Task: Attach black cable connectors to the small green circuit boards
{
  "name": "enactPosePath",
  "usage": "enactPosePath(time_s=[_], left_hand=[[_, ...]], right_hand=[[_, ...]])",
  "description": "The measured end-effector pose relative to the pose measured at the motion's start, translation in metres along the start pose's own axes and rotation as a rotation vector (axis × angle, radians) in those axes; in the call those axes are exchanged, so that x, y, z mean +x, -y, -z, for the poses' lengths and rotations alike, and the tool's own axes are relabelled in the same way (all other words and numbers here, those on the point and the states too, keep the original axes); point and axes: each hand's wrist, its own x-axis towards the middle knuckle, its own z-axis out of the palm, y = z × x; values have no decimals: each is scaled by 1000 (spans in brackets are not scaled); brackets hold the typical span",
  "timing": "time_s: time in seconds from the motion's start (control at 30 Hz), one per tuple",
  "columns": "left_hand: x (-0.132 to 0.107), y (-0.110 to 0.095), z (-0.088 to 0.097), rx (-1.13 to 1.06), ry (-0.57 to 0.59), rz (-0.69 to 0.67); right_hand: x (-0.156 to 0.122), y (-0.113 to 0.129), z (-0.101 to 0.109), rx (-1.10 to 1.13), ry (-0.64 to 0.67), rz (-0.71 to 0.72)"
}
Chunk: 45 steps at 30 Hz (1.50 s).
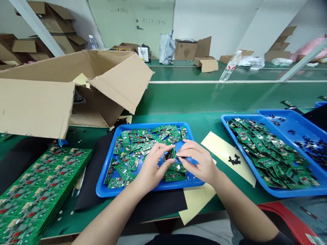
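Both my hands meet over the middle blue tray [102,183], which holds several small green circuit boards. My left hand [152,165] pinches one small green circuit board [170,154] with thumb and fingers curled. My right hand [199,161] is closed in a pinch on the same board's right edge, possibly with a small dark part at the fingertips. More loose boards [143,139] lie under and behind the hands.
A stack of large green board panels [38,190] lies at the left. An open cardboard box [63,88] stands behind it. A second blue tray [278,193] of boards sits at the right, with yellow paper [224,149] between. A water bottle [230,68] stands farther back.
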Motion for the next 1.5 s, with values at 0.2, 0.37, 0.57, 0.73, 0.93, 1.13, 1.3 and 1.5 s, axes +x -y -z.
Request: enactPosePath(time_s=[0.2, 0.37, 0.57, 0.73, 0.93, 1.13, 1.3, 1.5], left_hand=[[0, 1, -1, 10, -34, -30], [1, 5, 1, 100, -173, -112], [1, 2, 6, 233, -337, -306], [0, -1, 2, 313, -312, -412], [-1, 2, 0, 331, -333, -421], [-2, 0, 1, 370, -315, -420], [-2, 0, 2, 300, -253, -467], [-1, -5, 2, 197, -181, -447]], right_hand=[[-3, -2, -4, -41, -33, 72], [-4, 2, 6, 9, 126, 34], [-4, 2, 19, 429, -116, -276], [-2, 5, 6, 654, 150, -577], [-3, 13, -7, 865, 141, -689], [-1, 10, -6, 1013, 179, -702], [-3, 10, -5, 932, 169, -701], [-6, 14, -6, 628, 50, -498]])
